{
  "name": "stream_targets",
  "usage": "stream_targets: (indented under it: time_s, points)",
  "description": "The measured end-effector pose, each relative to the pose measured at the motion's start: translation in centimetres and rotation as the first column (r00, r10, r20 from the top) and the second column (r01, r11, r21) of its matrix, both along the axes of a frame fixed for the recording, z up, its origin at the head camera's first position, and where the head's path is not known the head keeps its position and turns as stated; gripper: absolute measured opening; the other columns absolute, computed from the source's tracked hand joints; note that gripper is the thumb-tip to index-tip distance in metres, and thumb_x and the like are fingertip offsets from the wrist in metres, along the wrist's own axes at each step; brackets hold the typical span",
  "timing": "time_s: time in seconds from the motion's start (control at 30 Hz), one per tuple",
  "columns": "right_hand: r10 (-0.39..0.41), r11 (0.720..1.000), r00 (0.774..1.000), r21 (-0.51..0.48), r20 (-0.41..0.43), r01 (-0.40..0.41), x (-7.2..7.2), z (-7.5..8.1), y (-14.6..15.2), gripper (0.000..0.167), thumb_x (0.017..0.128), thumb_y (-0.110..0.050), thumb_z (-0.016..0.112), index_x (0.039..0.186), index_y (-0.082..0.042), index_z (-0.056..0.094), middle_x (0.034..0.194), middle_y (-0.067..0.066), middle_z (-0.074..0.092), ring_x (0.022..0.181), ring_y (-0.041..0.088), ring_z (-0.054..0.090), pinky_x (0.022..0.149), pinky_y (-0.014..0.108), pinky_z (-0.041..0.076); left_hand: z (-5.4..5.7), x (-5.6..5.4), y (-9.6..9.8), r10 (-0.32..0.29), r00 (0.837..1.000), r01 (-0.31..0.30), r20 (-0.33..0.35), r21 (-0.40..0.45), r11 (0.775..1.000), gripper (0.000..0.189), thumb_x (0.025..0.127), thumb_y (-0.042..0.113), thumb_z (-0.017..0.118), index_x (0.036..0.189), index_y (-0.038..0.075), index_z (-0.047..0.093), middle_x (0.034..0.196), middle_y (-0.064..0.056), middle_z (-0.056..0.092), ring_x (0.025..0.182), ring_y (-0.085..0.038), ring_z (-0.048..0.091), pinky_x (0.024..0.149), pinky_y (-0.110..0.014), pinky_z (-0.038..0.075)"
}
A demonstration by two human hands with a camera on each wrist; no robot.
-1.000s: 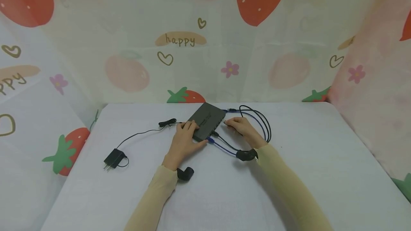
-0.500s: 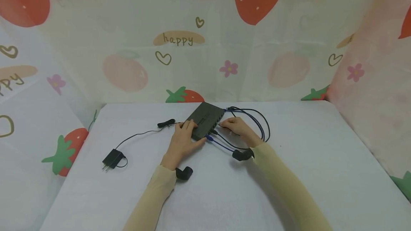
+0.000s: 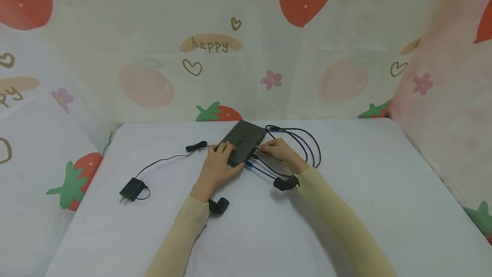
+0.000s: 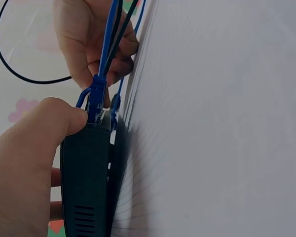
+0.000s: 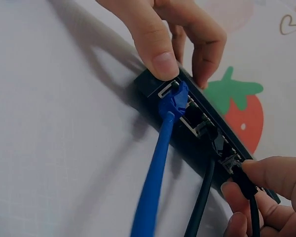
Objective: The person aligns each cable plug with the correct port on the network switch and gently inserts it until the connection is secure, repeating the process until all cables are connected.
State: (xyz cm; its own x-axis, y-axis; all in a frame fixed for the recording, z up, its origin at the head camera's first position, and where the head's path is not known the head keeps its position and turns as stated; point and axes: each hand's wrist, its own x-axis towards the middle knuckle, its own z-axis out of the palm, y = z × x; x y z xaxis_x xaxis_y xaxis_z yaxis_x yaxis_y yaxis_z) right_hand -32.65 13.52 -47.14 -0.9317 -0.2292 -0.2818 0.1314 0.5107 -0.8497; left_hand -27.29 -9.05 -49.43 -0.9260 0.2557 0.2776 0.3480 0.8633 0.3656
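Note:
A black network switch (image 3: 246,134) sits toward the back of the white table, its row of ports facing right. My left hand (image 3: 216,168) grips its near left part, fingers over the top and thumb by the front corner, close to a blue Ethernet plug (image 5: 173,101) seated in the end port. Between thumb and fingers, my right hand (image 3: 282,152) pinches a black Ethernet plug (image 5: 244,181) right at a port farther along the row. Another black cable (image 5: 203,197) enters a port between these two. How deep the pinched plug sits, I cannot tell.
Looped black and blue cables (image 3: 318,146) lie right of the switch, behind the right hand. On the left, a black power adapter (image 3: 132,188) lies with its prongs showing, its cord running through a tied bundle (image 3: 197,145) toward the switch. Strawberry-print cloth (image 3: 292,97) walls the table.
My right hand has moved left with the black plug, from beside the switch up to its ports. The cable loops shifted with it. The left hand keeps its hold; the view drifts slightly.

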Motion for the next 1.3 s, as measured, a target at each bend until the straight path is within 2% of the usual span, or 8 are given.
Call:
stream_targets:
  time_s: [0.17,0.33,0.53,0.67,0.9,1.13,1.3]
  points:
    - [0.02,1.0,1.0,-0.006,0.005,-0.02,-0.1,0.0,-0.1,0.03,0.089,-0.027,0.061,0.1,-0.001,0.069,0.079,-0.007,0.055,0.071,0.01,0.04,0.063,0.024,0.033,-0.1,0.0,-0.1,0.005,1.0,-0.005,0.005,-0.018,1.0,0.054,0.081,0.056,0.059,0.119,0.018,0.052,0.136,-0.013,0.046,0.115,-0.041,0.036,0.096,-0.05,0.039]
    - [0.03,0.999,0.999,-0.022,0.019,-0.029,-0.1,-0.1,0.1,0.029,0.089,-0.026,0.061,0.102,-0.001,0.069,0.086,-0.006,0.059,0.076,0.01,0.043,0.068,0.023,0.036,-0.1,0.0,-0.1,-0.001,1.0,0.001,0.006,-0.026,1.0,0.054,0.081,0.057,0.059,0.12,0.02,0.052,0.136,-0.013,0.045,0.114,-0.042,0.036,0.094,-0.051,0.041]
    - [0.055,0.998,0.998,-0.034,0.016,-0.054,0.0,0.1,0.4,0.03,0.09,-0.025,0.06,0.106,-0.001,0.068,0.089,-0.004,0.061,0.077,0.01,0.044,0.068,0.024,0.037,-0.2,0.1,-0.1,0.003,1.0,-0.003,-0.024,0.003,1.0,0.052,0.08,0.056,0.061,0.118,0.022,0.055,0.135,-0.012,0.047,0.112,-0.042,0.038,0.092,-0.052,0.042]
    - [0.046,0.999,0.999,-0.021,-0.006,-0.046,0.1,0.2,0.2,0.029,0.09,-0.023,0.059,0.104,0.001,0.068,0.086,0.0,0.062,0.074,0.012,0.047,0.065,0.024,0.037,-0.3,0.0,0.0,0.001,1.0,-0.001,-0.026,0.006,1.0,0.051,0.08,0.056,0.061,0.119,0.023,0.056,0.134,-0.012,0.048,0.111,-0.042,0.039,0.093,-0.051,0.041]
    - [0.029,1.0,0.999,-0.01,-0.016,-0.03,-0.1,0.1,-0.3,0.026,0.091,-0.024,0.059,0.097,0.0,0.069,0.084,0.001,0.064,0.074,0.011,0.049,0.069,0.024,0.038,-0.1,-0.1,-0.1,-0.002,0.999,0.003,-0.034,0.004,1.0,0.051,0.08,0.056,0.061,0.12,0.024,0.056,0.134,-0.011,0.049,0.109,-0.04,0.039,0.092,-0.05,0.041]
    - [0.189,0.98,0.977,0.075,-0.099,-0.182,-0.7,0.1,0.6,0.03,0.091,-0.028,0.058,0.095,-0.002,0.071,0.088,0.005,0.067,0.078,0.011,0.048,0.076,0.024,0.037,0.1,-0.1,-0.2,0.001,1.0,-0.001,-0.005,0.002,1.0,0.052,0.08,0.056,0.06,0.12,0.025,0.055,0.135,-0.011,0.047,0.111,-0.04,0.038,0.091,-0.051,0.043]
    - [0.224,0.974,0.974,0.026,-0.038,-0.223,-1.0,0.0,1.1,0.034,0.094,-0.032,0.054,0.097,-0.002,0.069,0.087,0.004,0.067,0.075,0.011,0.053,0.073,0.023,0.041,-0.1,-0.2,-0.2,-0.001,1.0,0.001,-0.005,-0.008,1.0,0.053,0.079,0.057,0.06,0.121,0.025,0.054,0.135,-0.011,0.047,0.11,-0.04,0.038,0.091,-0.051,0.043]
